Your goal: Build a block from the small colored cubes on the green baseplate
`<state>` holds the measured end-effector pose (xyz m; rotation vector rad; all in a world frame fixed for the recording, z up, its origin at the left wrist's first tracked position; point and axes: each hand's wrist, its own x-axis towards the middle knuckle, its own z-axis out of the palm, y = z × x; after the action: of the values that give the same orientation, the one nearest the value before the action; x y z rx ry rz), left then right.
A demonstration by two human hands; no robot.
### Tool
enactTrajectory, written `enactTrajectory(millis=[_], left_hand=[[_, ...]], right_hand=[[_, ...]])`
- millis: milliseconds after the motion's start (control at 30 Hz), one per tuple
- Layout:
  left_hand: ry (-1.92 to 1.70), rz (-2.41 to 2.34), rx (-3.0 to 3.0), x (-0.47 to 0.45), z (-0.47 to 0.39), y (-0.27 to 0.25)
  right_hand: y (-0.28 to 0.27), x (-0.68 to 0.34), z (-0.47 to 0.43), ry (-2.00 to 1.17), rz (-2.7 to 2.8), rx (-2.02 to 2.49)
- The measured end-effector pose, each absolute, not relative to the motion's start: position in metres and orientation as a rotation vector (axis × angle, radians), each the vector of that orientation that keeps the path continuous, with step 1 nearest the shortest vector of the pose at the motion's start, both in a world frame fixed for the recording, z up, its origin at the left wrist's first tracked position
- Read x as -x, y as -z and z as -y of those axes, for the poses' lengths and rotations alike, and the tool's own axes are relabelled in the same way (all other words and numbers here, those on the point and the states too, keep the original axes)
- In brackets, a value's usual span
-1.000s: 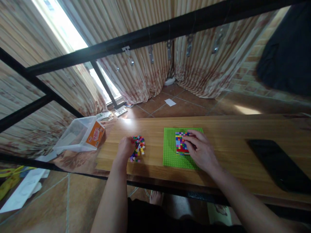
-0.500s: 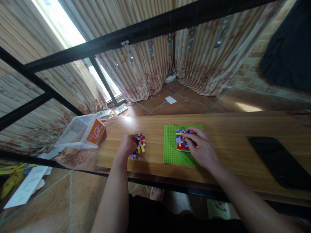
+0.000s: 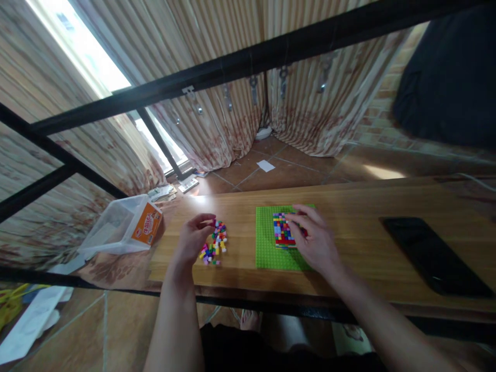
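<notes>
My left hand (image 3: 192, 236) is just left of a pile of small loose building bricks (image 3: 218, 240) in many colours. Its thumb and forefinger are pinched together on what looks like a small reddish-pink brick. A multicoloured block of building bricks (image 3: 281, 235), several layers high, sits on a green baseplate (image 3: 264, 243). Curled over the block's right side, my right hand (image 3: 315, 240) grips it, with thumb and fingertips on its top. That hand hides the block's right part and some of the baseplate.
The wooden bench (image 3: 349, 206) carries a dark phone (image 3: 436, 256) at the right. Beyond its left end stands a clear plastic bin (image 3: 112, 227) with an orange label. A black metal rail (image 3: 217, 64) crosses in front of the curtains (image 3: 232, 124).
My left hand has drawn back slightly from the loose bricks, its pinched fingertips now showing. My right hand stays at the block. The whole view has shifted slightly.
</notes>
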<state>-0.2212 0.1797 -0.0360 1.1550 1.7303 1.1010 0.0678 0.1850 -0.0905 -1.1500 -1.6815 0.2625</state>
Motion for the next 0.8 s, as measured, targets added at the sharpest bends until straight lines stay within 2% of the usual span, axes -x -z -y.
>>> enactTrajectory(millis=[67, 200, 367, 600, 800], left_hand=[[-1.187, -1.419, -1.037, 0.196, -0.176, 0.032], [-1.21, -0.97, -0.941, 0.14, -0.167, 0.029], [-1.153, -0.75, -0.867, 0.099, -0.163, 0.032], [-1.164, -0.753, -0.858, 0.082, -0.17, 0.037], [-1.201, -0.943, -0.975, 0.074, -0.177, 0.046]], right_hand=[[0.078, -0.062, -0.181, -0.314, 1.632, 1.104], [0.061, -0.049, -0.176, -0.749, 1.516, 1.01], [0.055, -0.045, -0.178, -1.197, 1.293, 0.834], [0.06, -0.061, -0.181, -1.164, 1.179, 0.897], [0.065, -0.067, -0.183, -1.095, 1.255, 0.946]])
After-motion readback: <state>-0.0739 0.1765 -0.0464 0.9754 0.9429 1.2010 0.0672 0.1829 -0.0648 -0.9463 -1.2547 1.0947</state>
